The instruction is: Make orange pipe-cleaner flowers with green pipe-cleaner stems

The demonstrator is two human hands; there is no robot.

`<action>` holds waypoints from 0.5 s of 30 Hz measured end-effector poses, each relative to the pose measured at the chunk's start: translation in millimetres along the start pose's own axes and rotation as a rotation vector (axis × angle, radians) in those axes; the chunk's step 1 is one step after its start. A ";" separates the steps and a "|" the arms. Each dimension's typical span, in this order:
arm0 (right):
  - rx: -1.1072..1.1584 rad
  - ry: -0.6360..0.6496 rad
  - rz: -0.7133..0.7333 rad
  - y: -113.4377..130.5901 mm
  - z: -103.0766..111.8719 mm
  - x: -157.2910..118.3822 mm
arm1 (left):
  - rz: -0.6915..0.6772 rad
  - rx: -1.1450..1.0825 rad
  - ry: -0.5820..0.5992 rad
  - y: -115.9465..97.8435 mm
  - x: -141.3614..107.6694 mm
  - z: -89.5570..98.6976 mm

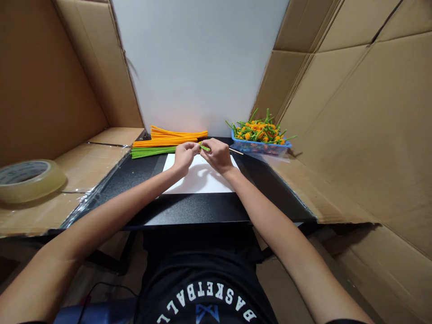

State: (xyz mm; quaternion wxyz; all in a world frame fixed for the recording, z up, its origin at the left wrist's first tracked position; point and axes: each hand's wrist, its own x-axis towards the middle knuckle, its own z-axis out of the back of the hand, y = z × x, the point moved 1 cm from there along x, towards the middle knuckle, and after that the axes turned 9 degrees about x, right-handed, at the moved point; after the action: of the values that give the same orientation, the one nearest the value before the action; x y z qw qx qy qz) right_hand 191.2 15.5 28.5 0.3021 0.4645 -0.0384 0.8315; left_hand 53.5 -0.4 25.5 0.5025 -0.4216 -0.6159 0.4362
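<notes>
Above a white sheet (205,182), my left hand (185,156) and my right hand (216,155) come close together. Between their fingertips is a short green fuzzy stem (205,147), with a hint of orange at its top. Both hands are closed in a pinch on this piece. Orange fuzzy stems (162,142) lie in a bundle behind my left hand, and green fuzzy stems (151,152) lie just in front of them. The far ends of the green ones are hidden by my left hand.
A blue basket (261,146) full of small orange and green pieces stands at the back right. A thin stick (236,151) lies beside it. A tape roll (30,180) rests on cardboard at the left. Cardboard walls (364,121) rise on both sides of the black table (199,209).
</notes>
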 end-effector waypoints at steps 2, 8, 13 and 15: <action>-0.094 0.016 0.121 0.6 -0.6 0.8 | 0.149 -0.072 -0.010 -6.4 -3.5 -3.2; -0.219 0.027 0.278 1.9 -2.5 1.3 | 0.442 -0.173 0.105 -20.6 4.2 3.6; 0.022 -0.054 0.108 0.4 -0.6 -0.2 | 0.163 -0.011 0.112 -19.4 10.5 9.4; 0.177 -0.094 -0.006 -2.2 0.0 -0.4 | 0.032 0.005 0.109 -15.1 10.4 8.8</action>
State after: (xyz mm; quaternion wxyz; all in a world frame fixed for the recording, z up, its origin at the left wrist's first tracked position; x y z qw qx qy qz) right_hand 192.6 17.1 27.8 0.2602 0.5282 0.0225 0.8080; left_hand 42.2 4.6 41.6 0.5293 -0.4533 -0.5799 0.4220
